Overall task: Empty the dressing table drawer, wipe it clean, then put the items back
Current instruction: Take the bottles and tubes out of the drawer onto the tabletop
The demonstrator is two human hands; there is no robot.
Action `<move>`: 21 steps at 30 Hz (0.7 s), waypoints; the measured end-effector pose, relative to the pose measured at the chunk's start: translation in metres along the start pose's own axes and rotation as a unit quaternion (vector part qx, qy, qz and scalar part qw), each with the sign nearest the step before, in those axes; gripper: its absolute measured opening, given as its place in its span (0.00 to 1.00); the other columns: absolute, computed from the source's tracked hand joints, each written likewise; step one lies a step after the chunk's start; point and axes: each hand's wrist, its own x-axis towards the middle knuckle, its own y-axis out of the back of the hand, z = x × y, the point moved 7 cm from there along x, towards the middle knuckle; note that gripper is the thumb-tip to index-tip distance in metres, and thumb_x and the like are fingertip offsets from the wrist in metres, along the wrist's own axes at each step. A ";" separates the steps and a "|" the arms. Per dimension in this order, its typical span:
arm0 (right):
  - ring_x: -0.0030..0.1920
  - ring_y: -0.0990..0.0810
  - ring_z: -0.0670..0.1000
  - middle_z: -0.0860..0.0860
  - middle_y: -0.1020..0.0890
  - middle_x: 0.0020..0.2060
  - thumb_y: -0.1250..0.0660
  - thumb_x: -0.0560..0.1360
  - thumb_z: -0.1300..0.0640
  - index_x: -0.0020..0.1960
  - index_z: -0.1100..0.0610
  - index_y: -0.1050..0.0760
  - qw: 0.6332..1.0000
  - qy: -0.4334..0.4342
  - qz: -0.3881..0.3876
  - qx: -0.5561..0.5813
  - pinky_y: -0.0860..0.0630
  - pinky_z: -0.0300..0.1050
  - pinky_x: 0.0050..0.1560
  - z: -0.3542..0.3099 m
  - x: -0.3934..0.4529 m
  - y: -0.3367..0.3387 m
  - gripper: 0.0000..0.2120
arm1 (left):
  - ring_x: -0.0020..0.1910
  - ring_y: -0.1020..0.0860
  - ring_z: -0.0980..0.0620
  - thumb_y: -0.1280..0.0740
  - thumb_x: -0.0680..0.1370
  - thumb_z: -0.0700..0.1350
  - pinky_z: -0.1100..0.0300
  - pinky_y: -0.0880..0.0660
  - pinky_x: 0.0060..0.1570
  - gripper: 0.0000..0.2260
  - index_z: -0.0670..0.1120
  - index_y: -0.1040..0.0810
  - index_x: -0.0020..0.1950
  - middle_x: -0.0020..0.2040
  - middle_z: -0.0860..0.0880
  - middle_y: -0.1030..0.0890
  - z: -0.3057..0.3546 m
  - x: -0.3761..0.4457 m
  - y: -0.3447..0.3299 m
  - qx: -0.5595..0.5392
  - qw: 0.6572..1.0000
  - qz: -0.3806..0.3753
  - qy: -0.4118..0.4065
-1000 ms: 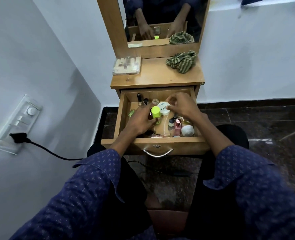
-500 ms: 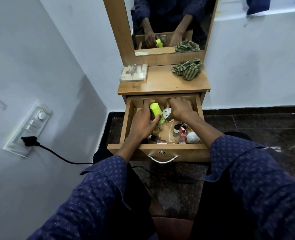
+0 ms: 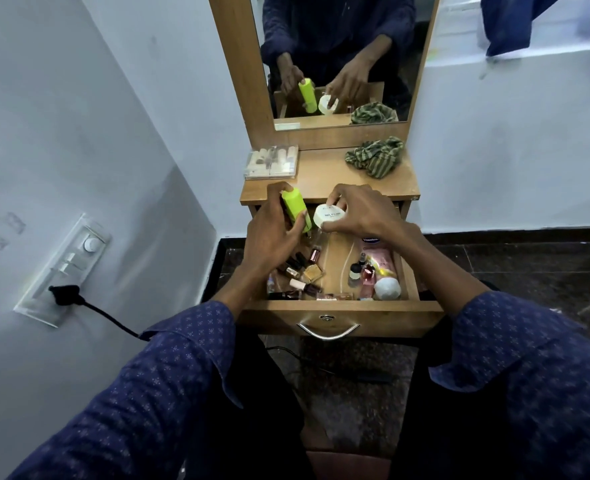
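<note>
**Two items held above the open drawer**

A wooden dressing table (image 3: 324, 176) with a tall framed mirror (image 3: 338, 57) is seen against a pale wall; its wooden drawer (image 3: 338, 315) is pulled out, and small bottles, tubes and nail polishes are seen lying inside; a green striped cloth (image 3: 375, 156) is bunched on the tabletop's right, and a clear plastic case (image 3: 272, 162) is set on its left; a lime-green cylindrical bottle (image 3: 295, 207) is gripped by the left hand (image 3: 272, 237) above the drawer's back edge; just beside it, a round white jar (image 3: 330, 217) is pinched by the fingers of the right hand (image 3: 362, 211).
</note>
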 end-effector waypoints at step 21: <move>0.42 0.26 0.58 0.58 0.17 0.46 0.23 0.72 0.43 0.46 0.55 0.28 0.988 -0.036 0.095 -0.119 0.31 0.49 0.42 -0.001 0.124 0.039 0.20 | 0.54 0.19 0.49 0.26 0.79 0.46 0.43 0.20 0.55 0.22 0.57 0.34 0.66 0.59 0.49 0.18 -0.013 0.156 -0.041 -0.030 0.997 -0.052 -0.048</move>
